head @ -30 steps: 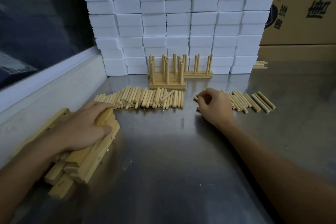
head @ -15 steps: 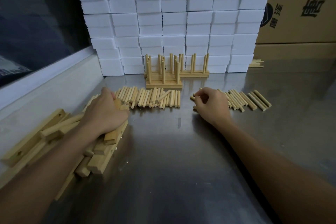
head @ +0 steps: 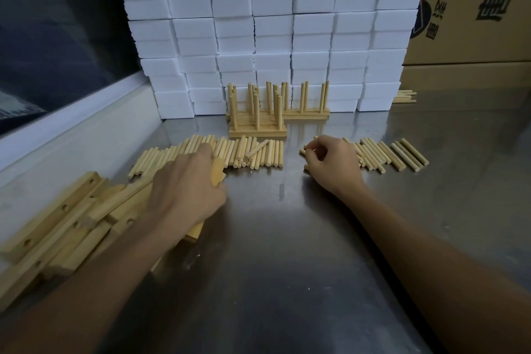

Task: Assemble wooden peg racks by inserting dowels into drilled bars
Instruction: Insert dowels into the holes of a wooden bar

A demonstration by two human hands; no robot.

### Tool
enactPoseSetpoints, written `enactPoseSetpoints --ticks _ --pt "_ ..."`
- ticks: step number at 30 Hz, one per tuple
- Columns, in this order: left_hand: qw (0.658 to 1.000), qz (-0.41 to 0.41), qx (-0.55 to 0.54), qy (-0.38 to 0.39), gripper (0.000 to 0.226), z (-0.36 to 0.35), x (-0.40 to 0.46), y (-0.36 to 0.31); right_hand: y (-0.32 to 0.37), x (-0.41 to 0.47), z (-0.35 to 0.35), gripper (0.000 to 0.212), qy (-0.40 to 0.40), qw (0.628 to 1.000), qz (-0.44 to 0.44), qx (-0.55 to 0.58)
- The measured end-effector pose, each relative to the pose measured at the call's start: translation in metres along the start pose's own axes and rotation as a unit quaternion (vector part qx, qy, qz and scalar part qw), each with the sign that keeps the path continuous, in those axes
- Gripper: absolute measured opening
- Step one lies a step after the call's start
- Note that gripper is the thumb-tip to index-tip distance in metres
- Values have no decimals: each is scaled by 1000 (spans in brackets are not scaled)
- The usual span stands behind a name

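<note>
My left hand (head: 188,190) grips a drilled wooden bar (head: 217,171) at the right edge of a loose pile of drilled bars (head: 57,227) on the left of the steel table. My right hand (head: 330,161) rests on the left end of a row of dowels (head: 396,154), its fingers curled and pinching at dowels there. A longer row of dowels (head: 253,152) lies between the hands. Finished peg racks (head: 257,121) stand upright behind the dowels.
A wall of white foam blocks (head: 273,23) stands at the back. Cardboard boxes (head: 474,8) stand at the back right, with a few dowels (head: 403,96) at their foot. A raised white ledge (head: 71,135) borders the table's left side.
My left hand has slid right and forward with the bar, away from the bar pile toward the long dowel row. My right hand has stayed on the right dowel row.
</note>
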State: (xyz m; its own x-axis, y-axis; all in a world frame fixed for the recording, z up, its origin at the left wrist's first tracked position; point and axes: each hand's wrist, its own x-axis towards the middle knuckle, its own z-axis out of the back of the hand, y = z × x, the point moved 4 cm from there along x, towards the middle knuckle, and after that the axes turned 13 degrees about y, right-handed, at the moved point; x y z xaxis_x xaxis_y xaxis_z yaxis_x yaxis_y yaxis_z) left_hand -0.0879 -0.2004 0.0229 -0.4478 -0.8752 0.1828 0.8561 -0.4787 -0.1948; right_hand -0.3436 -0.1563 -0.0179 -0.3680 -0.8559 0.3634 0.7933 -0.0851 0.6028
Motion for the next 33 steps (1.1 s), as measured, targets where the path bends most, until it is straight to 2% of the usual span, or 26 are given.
enactPoseSetpoints --ticks 5,8,13,23,29,33 --pt "992 -32 118 -24 23 -8 -2 -20 0 0 -1 11 3 1000 1 6" --pt "987 -23 156 -16 19 -14 -3 -26 -1 1 -1 9 1 1000 3 7" --pt "986 7 169 -4 31 -13 -3 -30 0 0 -2 10 3 1000 5 -3" --pt "989 5 142 30 38 -16 8 -58 7 -2 -8 12 18 994 24 -103" --pt "998 11 59 -26 30 -12 19 -63 14 -3 -9 13 9 986 63 -154" --pt "994 -4 -69 -80 31 -11 27 -66 22 -3 -13 12 -6 979 85 -184"
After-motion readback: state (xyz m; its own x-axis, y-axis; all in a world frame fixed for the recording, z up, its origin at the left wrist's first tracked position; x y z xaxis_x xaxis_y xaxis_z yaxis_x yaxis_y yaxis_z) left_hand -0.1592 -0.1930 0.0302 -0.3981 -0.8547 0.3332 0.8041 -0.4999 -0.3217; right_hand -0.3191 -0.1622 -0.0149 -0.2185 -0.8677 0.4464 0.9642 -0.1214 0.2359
